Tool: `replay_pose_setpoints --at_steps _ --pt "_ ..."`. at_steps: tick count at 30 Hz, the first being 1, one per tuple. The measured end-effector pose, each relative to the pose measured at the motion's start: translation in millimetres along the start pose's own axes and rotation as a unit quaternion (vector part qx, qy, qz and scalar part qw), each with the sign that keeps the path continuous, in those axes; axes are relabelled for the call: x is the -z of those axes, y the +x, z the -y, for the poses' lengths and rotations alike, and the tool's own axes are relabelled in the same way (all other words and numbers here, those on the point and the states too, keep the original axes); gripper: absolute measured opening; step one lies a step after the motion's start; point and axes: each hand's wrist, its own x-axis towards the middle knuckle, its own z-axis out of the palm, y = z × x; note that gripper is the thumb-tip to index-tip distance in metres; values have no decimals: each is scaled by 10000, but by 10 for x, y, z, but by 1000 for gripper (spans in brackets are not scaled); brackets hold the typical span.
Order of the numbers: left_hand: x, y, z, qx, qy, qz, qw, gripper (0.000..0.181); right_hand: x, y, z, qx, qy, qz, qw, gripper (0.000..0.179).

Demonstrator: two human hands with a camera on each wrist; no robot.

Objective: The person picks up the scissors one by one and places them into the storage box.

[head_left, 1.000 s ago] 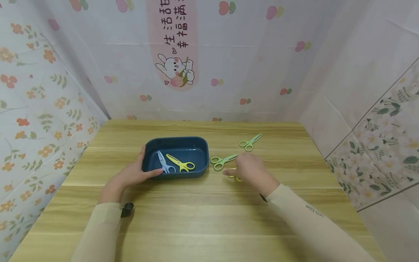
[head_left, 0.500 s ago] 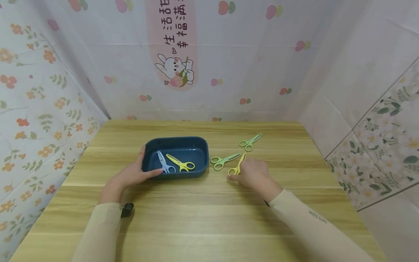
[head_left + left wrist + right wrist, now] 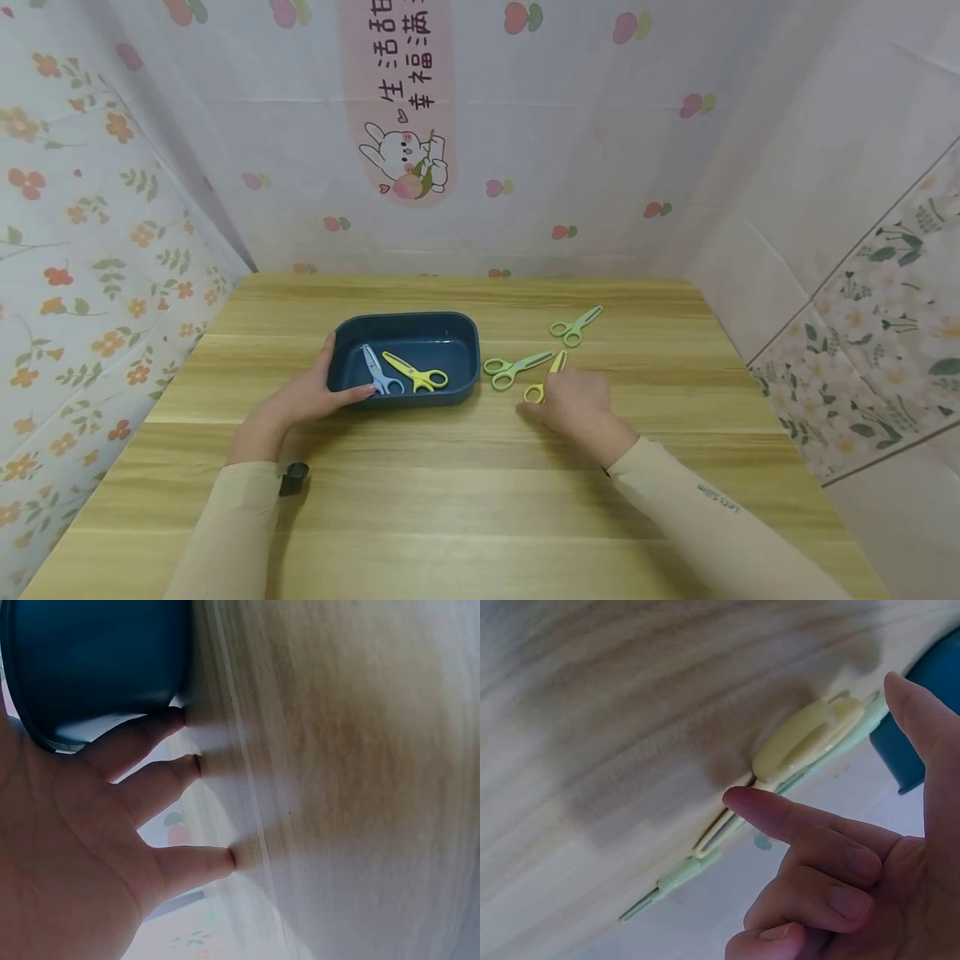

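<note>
The left hand spans the left end of a dark blue, shallow, round-cornered rectangular box, its straight fingers spread apart and its thumb on the near rim; inside the box lie pale blue small scissors and, just right of them, bright yellow small scissors; the right hand reaches over other yellow, ring-handled scissors, which lie on the light wood-grained worktop to the right of the box; its index finger and thumb stand apart, the fingertip by the pivot, the other fingers curled in; whether the fingertip touches, I cannot tell; light green scissors lie between those and the box; a second light green pair lies farther back.
</note>
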Motion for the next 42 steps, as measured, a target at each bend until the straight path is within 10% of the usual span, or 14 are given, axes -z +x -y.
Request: replay_pose_setpoints --at_steps 28,42 --pt "24 -24 -19 48 -29 117 9999 134 8 -162 -186 13 388 545 9978 17" --pt "12 -17 -25 13 83 8 10000 135 -2 -100 -210 116 683 505 9963 48"
